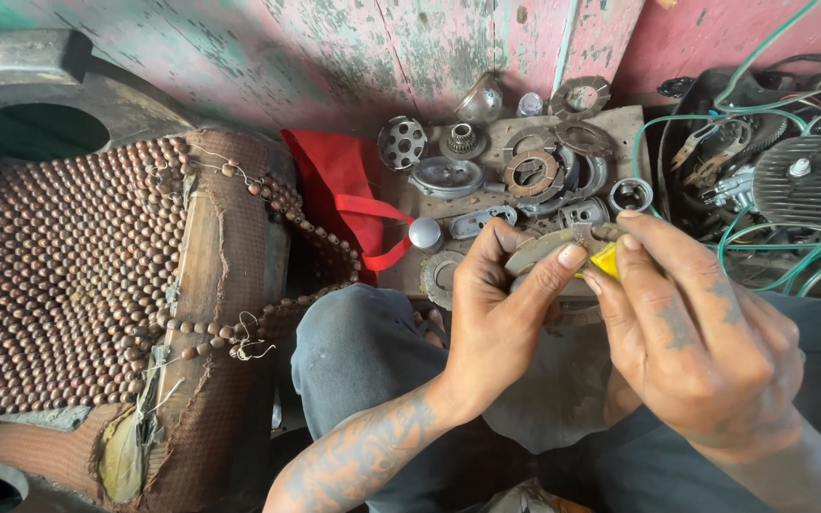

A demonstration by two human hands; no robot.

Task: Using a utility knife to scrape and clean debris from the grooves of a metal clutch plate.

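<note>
The left hand (496,313) clamps a curved grey metal shoe (539,252). The right hand (696,332) pinches a small yellow plastic piece (606,260) against the shoe's end. Beyond the shoe, dismantled metal rings and housings (525,171) lie on a wooden board (631,122), unassembled.

Left hand (496,313) gripping curved brake shoe (539,249); right hand (700,332) pinching small yellow piece (605,259) against it. Metal clutch parts (525,171) on board beyond.
</note>
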